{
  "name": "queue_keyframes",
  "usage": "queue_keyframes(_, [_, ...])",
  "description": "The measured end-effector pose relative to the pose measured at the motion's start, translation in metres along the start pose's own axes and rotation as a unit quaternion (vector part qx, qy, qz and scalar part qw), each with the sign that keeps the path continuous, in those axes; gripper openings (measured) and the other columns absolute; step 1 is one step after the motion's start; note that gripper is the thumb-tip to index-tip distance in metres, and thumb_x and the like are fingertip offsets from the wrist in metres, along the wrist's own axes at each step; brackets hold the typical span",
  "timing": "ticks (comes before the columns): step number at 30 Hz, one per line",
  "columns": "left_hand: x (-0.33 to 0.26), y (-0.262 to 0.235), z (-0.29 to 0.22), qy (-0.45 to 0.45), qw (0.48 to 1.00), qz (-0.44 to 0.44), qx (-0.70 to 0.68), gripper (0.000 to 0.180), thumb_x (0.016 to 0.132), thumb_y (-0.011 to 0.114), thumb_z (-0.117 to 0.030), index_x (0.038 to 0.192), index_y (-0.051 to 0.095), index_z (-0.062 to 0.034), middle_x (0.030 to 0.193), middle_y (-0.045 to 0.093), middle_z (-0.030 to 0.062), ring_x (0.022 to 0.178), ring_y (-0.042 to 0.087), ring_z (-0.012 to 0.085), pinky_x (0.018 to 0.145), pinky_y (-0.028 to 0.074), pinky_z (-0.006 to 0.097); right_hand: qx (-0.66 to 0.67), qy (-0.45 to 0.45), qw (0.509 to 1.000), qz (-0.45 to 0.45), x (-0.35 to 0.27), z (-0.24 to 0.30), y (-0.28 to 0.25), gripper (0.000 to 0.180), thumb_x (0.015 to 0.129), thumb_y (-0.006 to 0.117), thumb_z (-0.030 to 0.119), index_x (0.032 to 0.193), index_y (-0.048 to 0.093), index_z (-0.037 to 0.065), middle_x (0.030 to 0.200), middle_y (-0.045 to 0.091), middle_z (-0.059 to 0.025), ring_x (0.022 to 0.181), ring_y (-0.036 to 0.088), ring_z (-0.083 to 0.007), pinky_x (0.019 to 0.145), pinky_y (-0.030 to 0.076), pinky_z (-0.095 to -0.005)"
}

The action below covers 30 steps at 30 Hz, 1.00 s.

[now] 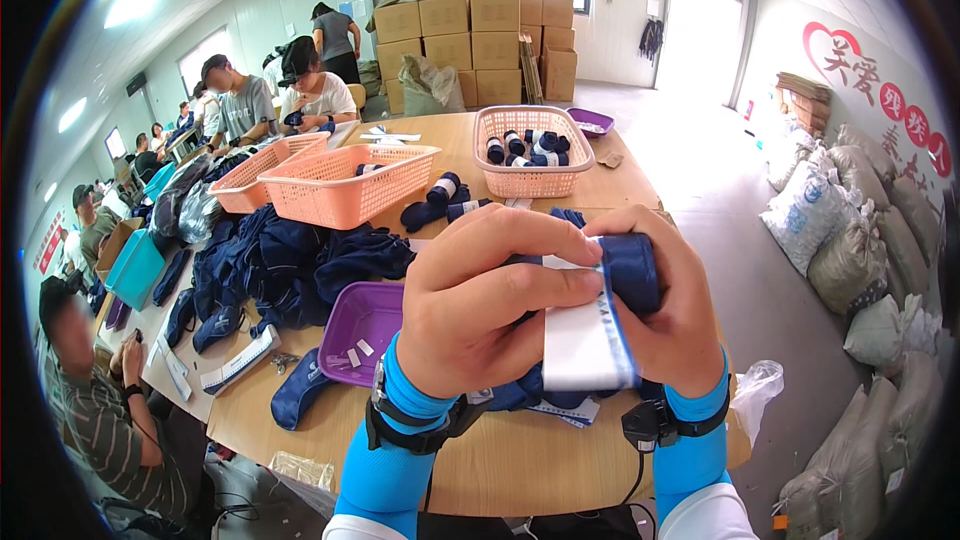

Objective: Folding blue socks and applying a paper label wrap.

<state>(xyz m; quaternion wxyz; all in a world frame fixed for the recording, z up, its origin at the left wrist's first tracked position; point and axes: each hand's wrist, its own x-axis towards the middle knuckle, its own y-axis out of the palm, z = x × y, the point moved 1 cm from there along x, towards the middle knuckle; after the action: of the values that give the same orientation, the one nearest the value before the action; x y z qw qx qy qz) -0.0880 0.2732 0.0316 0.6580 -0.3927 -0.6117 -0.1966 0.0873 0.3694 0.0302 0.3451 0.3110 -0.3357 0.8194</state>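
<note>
Above the table's near side, my right hand (682, 315) is closed around a rolled navy cloth (634, 275). A white paper band (580, 348) with a blue patterned edge lies against the roll, its loose end hanging down. My left hand (480, 295) pinches that band between thumb and fingers at the roll's left side. Part of the roll is hidden behind my fingers. Below my left hand, a purple tray (345, 335) holds small white pieces. A flat navy cloth piece (298, 390) lies beside the tray, and more navy cloth and printed strips show under my hands.
A peach basket (535, 180) with banded navy rolls stands across the table (430, 460). Two more baskets, including a large one (345, 190), stand left behind a navy cloth heap (265, 265). A seated person (125, 410) is at the left. Sacks (850, 260) line the right wall.
</note>
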Motion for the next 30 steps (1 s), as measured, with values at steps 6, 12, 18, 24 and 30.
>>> queue_keyframes(6, [-0.001, 0.006, -0.001, 0.018, 0.999, -0.033, -0.009, 0.023, 0.072, 0.084, -0.001, 0.095, 0.08, -0.0048, 0.106, 0.077, 0.0092, 0.084, 0.072, 0.0249, 0.074, 0.055, 0.035, -0.014, -0.004, 1.0, 0.008, 0.0, -0.001, -0.003, 0.039, 0.084, 0.085, 0.015, 0.115, 0.064, 0.003, 0.095, 0.073, -0.0111, 0.076, 0.069, -0.0184, 0.072, 0.055, -0.0301])
queue_keyframes(12, [0.0, 0.008, 0.0, 0.039, 0.998, -0.051, -0.021, 0.023, 0.073, 0.085, -0.003, 0.095, 0.079, -0.0037, 0.106, 0.077, 0.0096, 0.083, 0.072, 0.0246, 0.075, 0.056, 0.034, 0.003, -0.01, 1.0, -0.009, 0.0, 0.001, -0.001, 0.038, 0.084, 0.087, 0.013, 0.114, 0.065, 0.003, 0.095, 0.074, -0.012, 0.076, 0.07, -0.0182, 0.074, 0.056, -0.0292])
queue_keyframes(18, [0.001, 0.005, -0.008, -0.007, 0.999, -0.008, -0.032, 0.033, 0.072, 0.086, -0.001, 0.104, 0.077, -0.0018, 0.115, 0.073, 0.0128, 0.095, 0.072, 0.0264, 0.085, 0.058, 0.035, 0.107, 0.105, 0.989, -0.019, -0.007, 0.01, 0.0, 0.041, 0.088, 0.086, 0.016, 0.119, 0.063, 0.001, 0.092, 0.073, -0.0059, 0.078, 0.07, -0.0144, 0.074, 0.056, -0.0287])
queue_keyframes(24, [0.001, -0.005, -0.003, -0.022, 0.998, 0.027, -0.054, 0.032, 0.074, 0.087, 0.001, 0.104, 0.076, -0.0039, 0.111, 0.071, 0.0143, 0.097, 0.072, 0.0252, 0.085, 0.057, 0.035, 0.136, 0.05, 0.989, 0.036, -0.008, 0.003, -0.006, 0.047, 0.089, 0.087, 0.017, 0.125, 0.062, 0.001, 0.107, 0.073, -0.0099, 0.093, 0.073, -0.019, 0.081, 0.058, -0.0331])
queue_keyframes(30, [-0.001, -0.007, 0.003, -0.075, 0.991, 0.054, -0.101, 0.026, 0.08, 0.08, 0.002, 0.104, 0.072, -0.005, 0.106, 0.067, 0.013, 0.093, 0.065, 0.0228, 0.084, 0.051, 0.033, -0.147, -0.194, 0.968, 0.06, 0.009, -0.005, -0.015, 0.061, 0.078, 0.094, 0.027, 0.126, 0.064, 0.004, 0.115, 0.073, -0.0177, 0.098, 0.073, -0.04, 0.085, 0.058, -0.0389])
